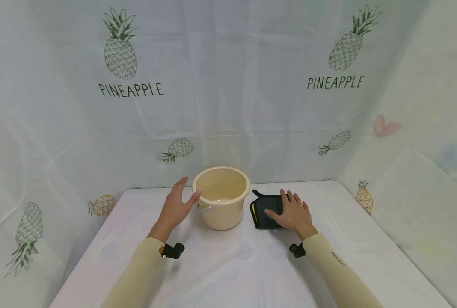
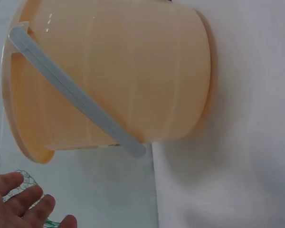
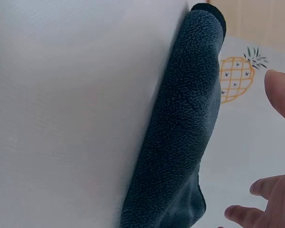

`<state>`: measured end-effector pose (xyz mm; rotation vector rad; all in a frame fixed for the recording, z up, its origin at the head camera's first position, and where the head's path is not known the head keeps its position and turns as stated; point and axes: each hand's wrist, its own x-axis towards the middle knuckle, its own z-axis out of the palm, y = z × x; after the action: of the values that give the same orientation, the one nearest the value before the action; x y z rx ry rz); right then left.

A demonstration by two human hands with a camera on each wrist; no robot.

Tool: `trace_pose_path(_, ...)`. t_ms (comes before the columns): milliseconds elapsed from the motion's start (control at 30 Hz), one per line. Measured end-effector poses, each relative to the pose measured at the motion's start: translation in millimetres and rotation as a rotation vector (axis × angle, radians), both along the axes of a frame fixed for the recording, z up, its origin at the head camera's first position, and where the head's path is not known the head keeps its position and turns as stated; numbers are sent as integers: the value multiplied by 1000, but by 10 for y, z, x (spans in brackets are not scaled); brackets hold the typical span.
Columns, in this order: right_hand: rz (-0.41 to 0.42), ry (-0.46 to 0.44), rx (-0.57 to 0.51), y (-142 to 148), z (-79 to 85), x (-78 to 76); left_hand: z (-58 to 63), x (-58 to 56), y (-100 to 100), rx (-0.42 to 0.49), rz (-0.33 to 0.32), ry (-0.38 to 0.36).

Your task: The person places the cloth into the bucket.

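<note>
A cream plastic bucket (image 1: 222, 214) stands upright on the table, its grey handle (image 2: 76, 92) hanging down the side. My left hand (image 1: 177, 205) is spread at the bucket's left, thumb tip overlapping the rim in the head view; in the left wrist view its fingers (image 2: 35, 204) show apart from the bucket wall. To the bucket's right lies a folded dark cloth (image 1: 265, 209) with a yellow edge and a small loop; close up it has a fuzzy pile. Over its right part is my right hand (image 1: 295, 214), fingers spread and straight, gripping nothing.
The table (image 1: 228, 273) has a pale cloth cover. A white curtain (image 1: 228, 85) printed with pineapples hangs right behind the bucket and along both sides. Each wrist carries a small black camera, one showing by the left sleeve (image 1: 136, 269).
</note>
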<state>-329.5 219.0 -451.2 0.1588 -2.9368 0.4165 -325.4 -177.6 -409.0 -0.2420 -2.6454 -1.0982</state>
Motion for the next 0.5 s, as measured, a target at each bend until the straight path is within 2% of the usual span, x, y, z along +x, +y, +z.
trace_pose_path(233,-9,-3,-12,30,-41,-32,35,-18,72,140,-42,-19)
trace_pose_path(500,-19,-25,-14,68,-76,-76,42,-70,62,312,-171,6)
